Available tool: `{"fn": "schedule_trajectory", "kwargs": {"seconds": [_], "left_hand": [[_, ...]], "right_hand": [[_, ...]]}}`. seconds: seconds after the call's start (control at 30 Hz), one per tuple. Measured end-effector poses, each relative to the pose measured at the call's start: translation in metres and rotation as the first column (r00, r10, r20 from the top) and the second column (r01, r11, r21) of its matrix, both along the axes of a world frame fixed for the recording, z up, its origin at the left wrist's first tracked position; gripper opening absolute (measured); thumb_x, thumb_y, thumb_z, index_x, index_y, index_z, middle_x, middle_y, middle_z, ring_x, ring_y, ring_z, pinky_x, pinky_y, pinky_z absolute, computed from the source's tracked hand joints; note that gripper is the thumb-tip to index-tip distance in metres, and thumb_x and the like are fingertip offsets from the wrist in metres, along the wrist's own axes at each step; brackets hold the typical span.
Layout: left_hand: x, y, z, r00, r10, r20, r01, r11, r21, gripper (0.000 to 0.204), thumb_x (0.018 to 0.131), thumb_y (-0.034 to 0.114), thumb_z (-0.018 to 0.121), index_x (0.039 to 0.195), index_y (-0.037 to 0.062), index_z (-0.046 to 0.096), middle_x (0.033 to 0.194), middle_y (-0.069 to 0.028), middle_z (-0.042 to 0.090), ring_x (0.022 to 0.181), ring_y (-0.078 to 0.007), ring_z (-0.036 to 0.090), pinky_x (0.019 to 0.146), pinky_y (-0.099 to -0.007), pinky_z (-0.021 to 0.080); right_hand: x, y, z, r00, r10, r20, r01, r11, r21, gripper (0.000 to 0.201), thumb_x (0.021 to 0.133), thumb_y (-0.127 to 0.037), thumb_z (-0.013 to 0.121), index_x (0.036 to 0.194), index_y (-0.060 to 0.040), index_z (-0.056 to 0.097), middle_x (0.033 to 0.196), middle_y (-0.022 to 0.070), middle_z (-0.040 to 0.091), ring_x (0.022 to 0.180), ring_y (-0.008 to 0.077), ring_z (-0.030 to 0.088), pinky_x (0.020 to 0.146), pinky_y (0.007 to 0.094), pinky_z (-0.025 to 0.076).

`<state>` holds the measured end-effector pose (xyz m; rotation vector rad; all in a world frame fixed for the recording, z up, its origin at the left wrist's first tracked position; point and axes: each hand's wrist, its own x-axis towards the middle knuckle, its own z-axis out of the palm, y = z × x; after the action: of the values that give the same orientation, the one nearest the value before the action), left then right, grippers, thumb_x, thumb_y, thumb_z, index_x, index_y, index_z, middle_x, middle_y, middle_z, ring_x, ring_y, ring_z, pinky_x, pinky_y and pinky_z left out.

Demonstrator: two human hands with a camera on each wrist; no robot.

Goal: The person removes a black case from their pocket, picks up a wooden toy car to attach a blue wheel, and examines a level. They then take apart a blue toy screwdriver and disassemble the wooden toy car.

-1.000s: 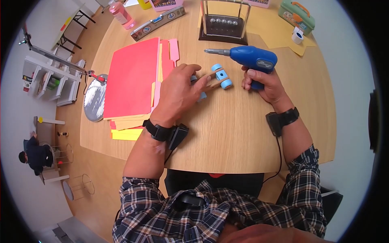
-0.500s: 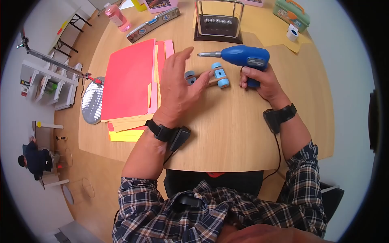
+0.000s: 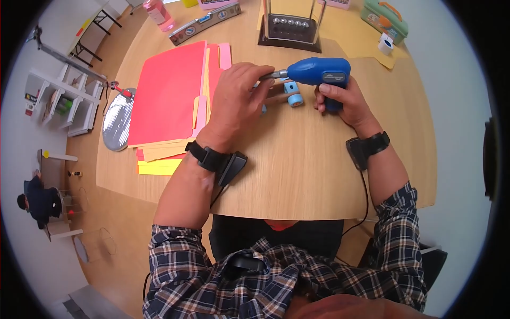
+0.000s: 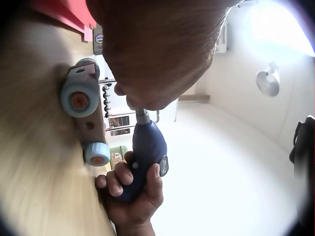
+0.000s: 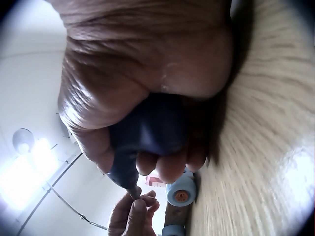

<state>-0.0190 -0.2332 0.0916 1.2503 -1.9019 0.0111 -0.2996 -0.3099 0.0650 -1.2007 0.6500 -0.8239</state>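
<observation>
A blue electric screwdriver (image 3: 320, 71) is held by its handle in my right hand (image 3: 348, 106), its shaft pointing left. At the tip, the thumb and fingers of my left hand (image 3: 238, 98) pinch the bit. Below the tool, a small wooden toy car with light-blue wheels (image 3: 295, 100) stands on the table, partly hidden behind my left hand. In the left wrist view the car (image 4: 89, 125) shows orange hubs, apart from the screwdriver (image 4: 147, 142). The right wrist view shows my curled fingers round the blue handle (image 5: 147, 125).
Red and yellow folders (image 3: 170, 95) lie stacked left on the table (image 3: 297, 175). Behind are a spirit level (image 3: 204, 24), a Newton's cradle (image 3: 289, 34), a pink bottle (image 3: 158, 15), a green box (image 3: 383, 21) and a white roll (image 3: 385, 45). A round silver disc (image 3: 117, 123) is at the left edge.
My left hand has come off the toy car, opened, and now pinches the screwdriver's bit. The screwdriver has shifted slightly left in my right hand's unchanged grip.
</observation>
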Motion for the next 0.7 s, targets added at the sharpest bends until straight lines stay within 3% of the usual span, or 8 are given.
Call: {"fn": "schedule_trajectory", "kwargs": {"seconds": [0.03,0.37,0.7], "left_hand": [[-0.001,0.001,0.000,0.999,-0.013,-0.039,0.013,1.000,0.000,0.020,0.095,0.006,0.080,0.115,0.0043,0.077,0.105,-0.0116,0.077,0.099,-0.0312,0.072,0.084,-0.0418,0.056],[-0.001,-0.004,-0.003,0.992,-0.040,-0.118,0.033,0.998,-0.054,0.019,0.096,0.007,0.080,0.115,0.0044,0.078,0.101,-0.0112,0.077,0.093,-0.0297,0.072,0.080,-0.0401,0.056],[0.001,-0.005,-0.008,0.946,-0.058,-0.318,0.103,0.987,0.124,0.024,0.101,0.008,0.075,0.124,0.0055,0.079,0.111,-0.0109,0.080,0.100,-0.0216,0.078,0.085,-0.0338,0.062]], "right_hand": [[0.000,0.000,0.001,1.000,0.013,-0.003,-0.013,1.000,-0.008,0.030,0.096,-0.023,0.083,0.110,-0.0002,0.069,0.084,0.0088,0.070,0.070,0.0180,0.069,0.069,0.0331,0.059],[-0.001,-0.010,-0.003,0.997,-0.014,0.077,0.015,1.000,-0.017,0.036,0.100,-0.023,0.079,0.123,-0.0004,0.064,0.096,0.0097,0.068,0.077,0.0180,0.069,0.075,0.0359,0.060],[-0.002,-0.012,-0.002,0.995,-0.059,0.085,0.063,0.997,-0.048,0.044,0.104,-0.023,0.076,0.137,-0.0011,0.058,0.101,0.0110,0.066,0.078,0.0165,0.068,0.074,0.0358,0.062]]}}
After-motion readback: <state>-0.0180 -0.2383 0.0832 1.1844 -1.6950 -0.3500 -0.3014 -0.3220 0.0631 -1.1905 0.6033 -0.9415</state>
